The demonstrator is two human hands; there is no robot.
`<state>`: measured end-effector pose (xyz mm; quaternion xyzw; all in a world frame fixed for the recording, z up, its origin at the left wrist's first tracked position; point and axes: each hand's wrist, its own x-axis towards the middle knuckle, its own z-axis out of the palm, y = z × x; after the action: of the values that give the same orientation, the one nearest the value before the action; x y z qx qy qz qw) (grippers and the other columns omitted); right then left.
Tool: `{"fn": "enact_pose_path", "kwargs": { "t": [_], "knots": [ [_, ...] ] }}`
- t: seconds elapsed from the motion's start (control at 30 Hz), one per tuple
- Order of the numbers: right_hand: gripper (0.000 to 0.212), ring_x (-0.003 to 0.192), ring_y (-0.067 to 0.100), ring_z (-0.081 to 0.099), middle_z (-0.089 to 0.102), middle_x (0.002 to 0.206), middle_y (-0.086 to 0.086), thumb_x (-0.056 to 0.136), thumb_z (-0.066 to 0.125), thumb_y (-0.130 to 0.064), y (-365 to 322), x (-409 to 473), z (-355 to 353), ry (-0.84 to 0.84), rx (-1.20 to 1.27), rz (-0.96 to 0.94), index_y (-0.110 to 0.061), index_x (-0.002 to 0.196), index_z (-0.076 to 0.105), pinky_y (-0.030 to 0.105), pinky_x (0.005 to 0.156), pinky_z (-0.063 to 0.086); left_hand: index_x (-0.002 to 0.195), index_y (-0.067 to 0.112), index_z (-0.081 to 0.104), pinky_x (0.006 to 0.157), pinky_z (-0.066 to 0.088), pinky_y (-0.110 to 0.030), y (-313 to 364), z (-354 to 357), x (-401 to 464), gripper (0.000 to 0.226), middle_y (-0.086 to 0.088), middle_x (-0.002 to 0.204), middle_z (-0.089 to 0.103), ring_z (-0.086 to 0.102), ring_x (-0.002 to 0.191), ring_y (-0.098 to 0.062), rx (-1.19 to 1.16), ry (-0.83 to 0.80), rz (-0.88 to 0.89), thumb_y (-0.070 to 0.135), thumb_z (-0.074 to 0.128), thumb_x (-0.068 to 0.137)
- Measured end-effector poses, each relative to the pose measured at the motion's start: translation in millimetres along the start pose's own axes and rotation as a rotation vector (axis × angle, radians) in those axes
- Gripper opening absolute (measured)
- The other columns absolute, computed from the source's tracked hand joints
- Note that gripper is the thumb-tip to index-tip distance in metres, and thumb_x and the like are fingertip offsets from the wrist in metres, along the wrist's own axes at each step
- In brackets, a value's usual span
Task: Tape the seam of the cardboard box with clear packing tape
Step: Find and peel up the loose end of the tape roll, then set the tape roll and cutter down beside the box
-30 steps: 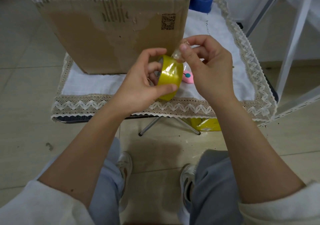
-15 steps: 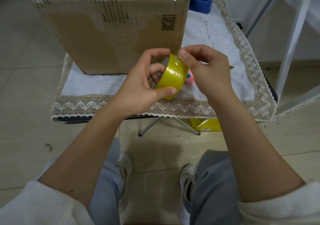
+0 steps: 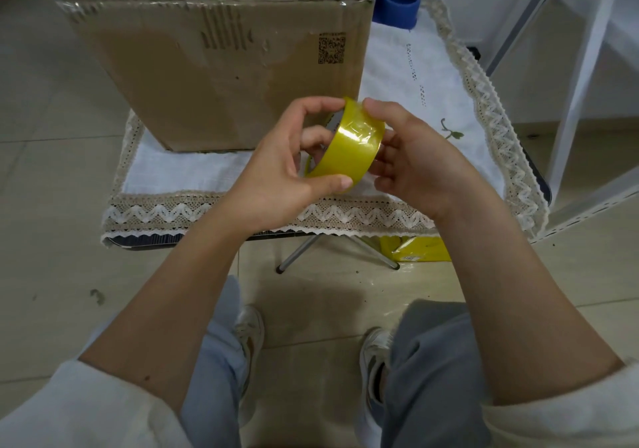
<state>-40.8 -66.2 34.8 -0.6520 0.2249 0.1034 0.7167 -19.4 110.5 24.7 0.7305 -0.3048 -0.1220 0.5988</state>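
Tiled floor, lace-cloth tabletop [image 3: 242, 207]. Both hands clamp tape roll [image 3: 349, 152] mid-air: left hand [image 3: 276, 178] at 9 o'clock, right hand [image 3: 411, 164] at 3. Roll's light, stiff; film slippery, so grip rims. Cardboard box [image 3: 221, 67] at 11 o'clock.

1. The big brown cardboard box [image 3: 221, 64] stands upright on my table, its near face scuffed and printed with a QR code; glossy old tape runs along its top edge and the top seam.
2. The yellowish roll of clear packing tape [image 3: 352, 147] is off the table, tilted in front of the box, its outer layer wrinkled near the top.
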Motion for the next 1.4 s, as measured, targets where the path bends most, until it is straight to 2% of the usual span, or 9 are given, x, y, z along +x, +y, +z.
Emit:
{"fn": "enact_pose_path", "kwargs": {
  "t": [0.2,0.3,0.5,0.63,0.73,0.83,1.07,1.27,1.4],
  "knots": [
    [0.027,0.051,0.008,0.039,0.049,0.064,-0.006,0.089,0.057,-0.045,-3.9,-6.6,-7.9,-0.028,0.08,-0.061,-0.018,0.096,0.061,0.021,0.043,0.025,0.134,0.01,0.041,0.068,0.04,-0.006,-0.6,7.8,7.8,0.07,0.002,0.086,0.066,0.056,0.077,0.003,-0.022,-0.01,0.037,-0.007,0.077,0.076],
    [0.024,0.049,0.008,0.033,0.049,0.057,-0.012,0.089,0.062,-0.045,-12.4,-12.6,-18.5,0.063,0.06,-0.186,-0.021,0.087,0.062,0.018,0.038,0.024,0.127,0.021,0.049,0.07,0.044,-0.023,-5.4,16.3,24.5,0.069,0.005,0.098,0.066,0.059,0.086,-0.006,-0.013,0.078,0.077,0.005,0.084,0.07],
    [0.03,0.044,0.009,0.053,0.065,0.084,-0.003,0.091,0.063,-0.044,-45.5,-12.3,-40.9,0.294,-0.173,-0.379,-0.014,0.092,0.065,0.02,0.044,0.04,0.109,0.026,0.06,0.069,0.048,-0.02,-14.3,32.3,51.7,0.049,0.008,0.094,0.068,0.059,0.076,-0.004,0.011,0.27,0.007,-0.007,0.073,0.076],
    [0.014,0.059,0.016,0.071,0.069,0.098,0.011,0.091,0.067,-0.032,-71.6,42.9,-55.9,0.405,-0.38,-0.447,-0.018,0.09,0.063,0.029,0.058,0.06,0.102,0.025,0.068,0.067,0.046,-0.009,-17.6,46.0,54.2,0.036,0.014,0.089,0.068,0.06,0.071,0.002,0.16,0.268,-0.038,-0.005,0.066,0.081],
    [0.022,0.08,0.028,0.071,0.07,0.097,0.01,0.084,0.073,-0.035,-81.2,93.6,-67.5,0.53,-0.573,-0.417,-0.018,0.098,0.069,0.048,0.081,0.059,0.098,0.029,0.069,0.069,0.054,-0.018,-18.4,46.9,59.3,0.031,0.017,0.085,0.069,0.065,0.073,-0.004,0.194,0.311,-0.07,0.002,0.07,0.082],
    [0.041,0.103,0.027,0.067,0.068,0.118,0.008,0.085,0.073,-0.034,-82.9,119.6,-65.6,0.577,-0.751,-0.417,-0.017,0.122,0.065,0.041,0.094,0.053,0.096,0.029,0.069,0.074,0.059,-0.03,-20.8,46.9,63.3,0.028,0.017,0.082,0.071,0.068,0.072,-0.007,0.216,0.325,-0.103,0.005,0.072,0.082],
    [0.024,0.106,0.033,0.062,0.065,0.117,0.015,0.088,0.063,-0.014,-71.1,160.8,-63.6,0.586,-1.117,-0.382,-0.015,0.112,0.069,0.034,0.08,0.048,0.095,0.034,0.071,0.077,0.059,-0.035,-26.9,43.8,61.5,0.028,0.017,0.082,0.072,0.067,0.072,-0.002,0.263,0.293,-0.188,0.01,0.075,0.08],
    [0.045,0.122,0.031,0.054,0.053,0.14,0.011,0.091,0.058,-0.012,-66.7,156.6,-63.9,0.572,-1.141,-0.369,-0.024,0.134,0.055,0.035,0.096,0.045,0.092,0.034,0.072,0.079,0.058,-0.035,-32.1,39.9,57.0,0.031,0.021,0.08,0.069,0.063,0.073,-0.003,0.321,0.283,-0.244,0.01,0.08,0.074],
    [0.03,0.106,0.027,0.061,0.064,0.121,0.007,0.088,0.066,-0.025,-51.5,123.2,-57.7,0.594,-1.096,-0.578,-0.02,0.118,0.065,0.035,0.088,0.047,0.1,0.032,0.072,0.083,0.056,-0.036,-31.3,37.6,48.7,0.033,0.02,0.084,0.066,0.064,0.089,-0.009,0.419,0.249,-0.262,0.02,0.084,0.071]
  ]
}}
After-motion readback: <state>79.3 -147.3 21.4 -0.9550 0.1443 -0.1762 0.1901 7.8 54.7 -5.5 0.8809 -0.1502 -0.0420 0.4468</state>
